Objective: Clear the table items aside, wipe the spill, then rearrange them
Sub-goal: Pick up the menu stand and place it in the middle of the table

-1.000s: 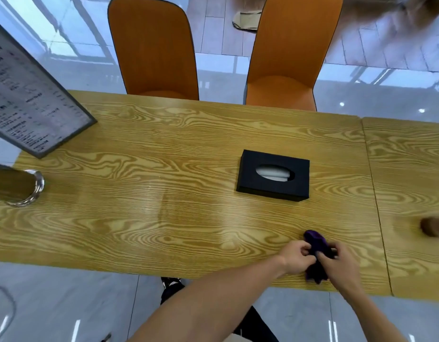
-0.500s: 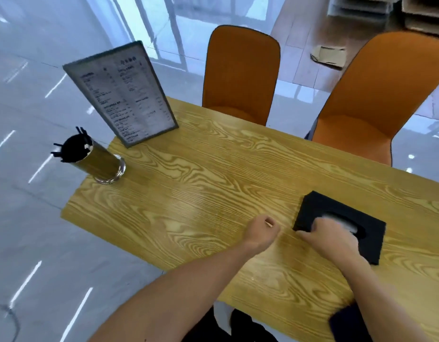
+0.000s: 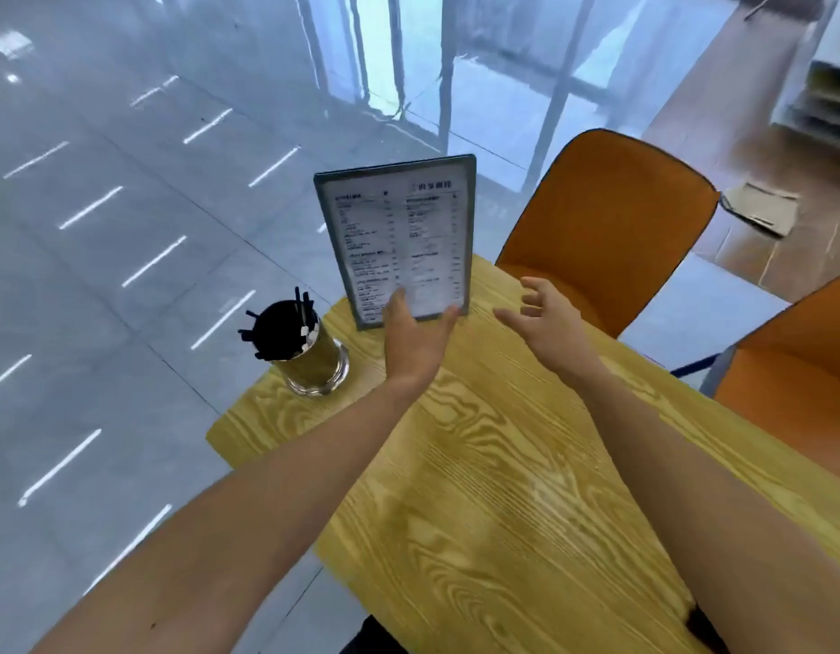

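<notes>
Menu stand (image 3: 399, 238), a grey-framed printed sheet, is upright near the far left corner of the wooden desk (image 3: 503, 488), its printed face turned toward the camera. Both bare arms reach forward over the desk toward it. Left hand (image 3: 415, 342) is at the stand's lower edge, with the thumb lying over the lower part of the printed face and the fingertips at the bottom right corner of the frame; its grip is spread wide and not clamped, and whether the skin actually presses the frame cannot be told through the blur. Right hand (image 3: 548, 323) hovers just to the right of the stand, apart from it, with its grip spread apart, the fingers loosely curled and nothing in it. Left of the stand, near the desk's left edge, stands a metal cup (image 3: 309, 356) on a clear base, filled with black sticks (image 3: 276, 323) that poke out of the top. Two orange chairs stand beyond the desk: one (image 3: 607, 228) directly behind the right hand, the other (image 3: 805, 351) at the right border of the view. Grey glossy floor (image 3: 125, 228) with streaks of reflected light fills the left side
</notes>
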